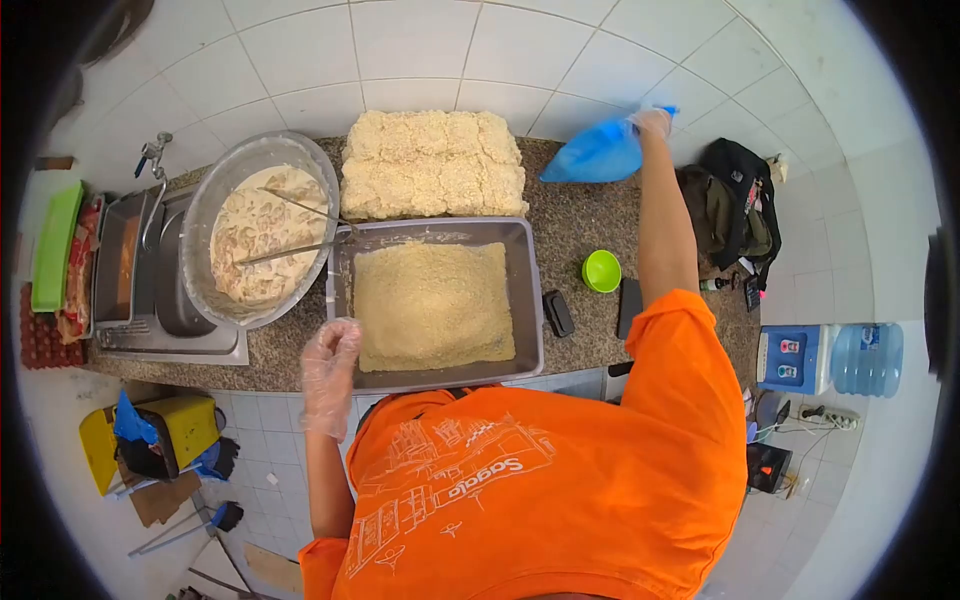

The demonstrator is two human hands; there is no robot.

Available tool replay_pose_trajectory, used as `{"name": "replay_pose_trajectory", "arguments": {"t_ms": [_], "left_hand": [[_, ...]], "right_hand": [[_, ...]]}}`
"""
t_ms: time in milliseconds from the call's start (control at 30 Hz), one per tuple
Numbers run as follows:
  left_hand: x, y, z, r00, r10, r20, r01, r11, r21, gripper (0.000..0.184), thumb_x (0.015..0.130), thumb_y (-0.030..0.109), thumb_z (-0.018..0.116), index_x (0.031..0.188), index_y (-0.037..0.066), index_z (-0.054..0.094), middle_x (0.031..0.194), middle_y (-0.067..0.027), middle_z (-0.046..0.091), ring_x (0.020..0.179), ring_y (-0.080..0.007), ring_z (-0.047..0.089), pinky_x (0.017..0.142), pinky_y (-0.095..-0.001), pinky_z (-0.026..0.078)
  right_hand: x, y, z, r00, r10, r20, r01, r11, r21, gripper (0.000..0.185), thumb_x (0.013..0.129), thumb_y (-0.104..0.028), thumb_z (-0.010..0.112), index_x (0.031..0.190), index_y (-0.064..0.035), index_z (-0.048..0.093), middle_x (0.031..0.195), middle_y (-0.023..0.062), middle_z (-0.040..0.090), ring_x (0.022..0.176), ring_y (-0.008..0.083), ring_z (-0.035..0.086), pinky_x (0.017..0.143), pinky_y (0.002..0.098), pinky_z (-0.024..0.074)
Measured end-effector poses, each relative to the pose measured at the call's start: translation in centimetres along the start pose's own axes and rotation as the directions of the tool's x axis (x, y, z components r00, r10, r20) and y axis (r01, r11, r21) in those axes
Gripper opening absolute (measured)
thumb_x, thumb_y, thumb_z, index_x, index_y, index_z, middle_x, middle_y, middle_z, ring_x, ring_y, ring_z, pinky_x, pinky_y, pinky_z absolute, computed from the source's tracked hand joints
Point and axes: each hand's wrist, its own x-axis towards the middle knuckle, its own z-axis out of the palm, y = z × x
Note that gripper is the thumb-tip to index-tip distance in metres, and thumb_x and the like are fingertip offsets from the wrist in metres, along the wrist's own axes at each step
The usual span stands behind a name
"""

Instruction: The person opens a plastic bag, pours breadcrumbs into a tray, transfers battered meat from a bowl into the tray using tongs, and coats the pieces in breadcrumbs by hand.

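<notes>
The left hand (331, 365), gloved in clear plastic, is beside the near left corner of the tray (535, 300); its fingers are bent together, and whether they grip anything cannot be told. The tray, on the counter (590, 345), contains one mound of pale breading (430, 305). It is likely rigid and heavy when loaded; take hold at opposite rims. One green cup (601, 271) is to its right. One basin (323, 170), at left, contains coated pieces in batter, too merged to count, and one pair of tongs (290, 253). Beyond the tray is one stack of crumbed pieces (432, 165), probably fragile. At the far right, the right hand (653, 122), also gloved, grasps the gathered end of one blue bag (595, 152) near the wall. The bag appears soft, with shifting contents; grip the gathered end and support underneath.
</notes>
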Motion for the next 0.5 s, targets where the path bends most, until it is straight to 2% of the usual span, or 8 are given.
{"name": "replay_pose_trajectory", "arguments": {"t_ms": [67, 100, 167, 233, 267, 300, 433, 500], "left_hand": [[-0.3, 0.2, 1.1, 1.000, -0.015, 0.014, 0.015, 1.000, -0.013, 0.007, 0.094, 0.012, 0.062, 0.093, 0.005, 0.063, 0.088, 0.0052, 0.056, 0.083, -0.0045, 0.048, 0.076, -0.0219, 0.040], [-0.4, 0.0, 1.4, 1.000, -0.017, 0.002, 0.017, 1.000, -0.015, 0.007, 0.094, 0.012, 0.062, 0.093, 0.005, 0.063, 0.088, 0.0052, 0.056, 0.083, -0.0045, 0.048, 0.076, -0.0219, 0.040], [-0.5, -1.0, 1.5, 0.999, -0.028, 0.019, 0.029, 0.999, -0.020, 0.008, 0.093, 0.013, 0.063, 0.092, 0.005, 0.063, 0.087, 0.0054, 0.054, 0.082, -0.0044, 0.047, 0.075, -0.0217, 0.040], [-0.4, -2.3, 1.4, 0.999, -0.038, 0.009, 0.039, 0.998, -0.040, 0.007, 0.094, 0.011, 0.062, 0.092, 0.005, 0.063, 0.086, 0.0053, 0.054, 0.081, -0.0045, 0.046, 0.074, -0.0215, 0.039], [-0.3, -2.9, 1.4, 1.000, -0.022, -0.010, 0.021, 0.999, -0.043, 0.007, 0.094, 0.011, 0.061, 0.092, 0.005, 0.062, 0.085, 0.0057, 0.053, 0.081, -0.0046, 0.046, 0.075, -0.0212, 0.039], [-0.5, -3.4, 1.2, 0.999, -0.009, -0.040, 0.007, 0.999, -0.046, 0.007, 0.094, 0.011, 0.061, 0.091, 0.005, 0.062, 0.085, 0.0061, 0.053, 0.081, -0.0047, 0.047, 0.076, -0.0209, 0.039], [0.4, -8.5, 1.1, 0.975, 0.156, -0.157, -0.119, 0.968, 0.222, 0.009, 0.091, 0.010, 0.061, 0.096, 0.002, 0.062, 0.087, -0.0047, 0.061, 0.079, -0.0133, 0.057, 0.072, -0.0289, 0.047], [0.5, -8.3, 1.1, 0.963, 0.247, -0.104, -0.181, 0.885, 0.429, 0.011, 0.090, 0.011, 0.061, 0.097, 0.002, 0.062, 0.089, -0.0105, 0.063, 0.080, -0.0207, 0.060, 0.071, -0.0334, 0.049]], "right_hand": [[1.5, -1.0, 2.2, 0.848, -0.420, 0.322, 0.529, 0.650, -0.546, 0.040, 0.087, -0.039, 0.062, 0.091, -0.0003, 0.070, 0.078, 0.0169, 0.069, 0.077, 0.0281, 0.068, 0.069, 0.0379, 0.0531], [1.3, -1.9, 2.4, 0.842, -0.428, 0.327, 0.539, 0.646, -0.540, 0.040, 0.087, -0.039, 0.062, 0.091, -0.0003, 0.070, 0.078, 0.0169, 0.069, 0.077, 0.0281, 0.068, 0.069, 0.0379, 0.0531], [-0.1, -4.1, 1.5, 0.867, -0.477, 0.140, 0.495, 0.855, -0.152, 0.044, 0.088, -0.042, 0.061, 0.097, 0.0001, 0.069, 0.089, 0.0150, 0.070, 0.085, 0.0261, 0.068, 0.072, 0.0378, 0.0535], [-3.9, -6.7, -3.4, 0.772, -0.634, 0.041, 0.635, 0.766, -0.101, 0.044, 0.090, -0.045, 0.061, 0.096, -0.0015, 0.069, 0.095, 0.0115, 0.069, 0.084, 0.0211, 0.065, 0.072, 0.0354, 0.0528], [-7.2, -9.2, -5.4, 0.921, -0.386, 0.043, 0.322, 0.820, 0.474, 0.039, 0.090, -0.041, 0.060, 0.099, -0.0037, 0.068, 0.090, 0.0104, 0.069, 0.081, 0.0199, 0.065, 0.071, 0.0348, 0.0515], [-11.4, -12.2, -6.9, 0.966, -0.146, 0.215, -0.114, 0.505, 0.856, 0.034, 0.090, -0.037, 0.058, 0.102, -0.0059, 0.067, 0.084, 0.0093, 0.069, 0.078, 0.0188, 0.065, 0.070, 0.0341, 0.0503], [-31.3, -15.7, -11.4, 0.741, -0.462, 0.488, 0.010, 0.734, 0.679, 0.040, 0.089, -0.043, 0.060, 0.095, -0.0037, 0.066, 0.078, 0.0046, 0.063, 0.073, 0.0120, 0.059, 0.070, 0.0281, 0.0486], [-39.0, -16.3, -10.5, 0.484, -0.656, 0.580, 0.171, 0.720, 0.672, 0.044, 0.093, -0.047, 0.056, 0.107, -0.0067, 0.067, 0.107, 0.0135, 0.067, 0.098, 0.0246, 0.063, 0.087, 0.0380, 0.0501]]}}
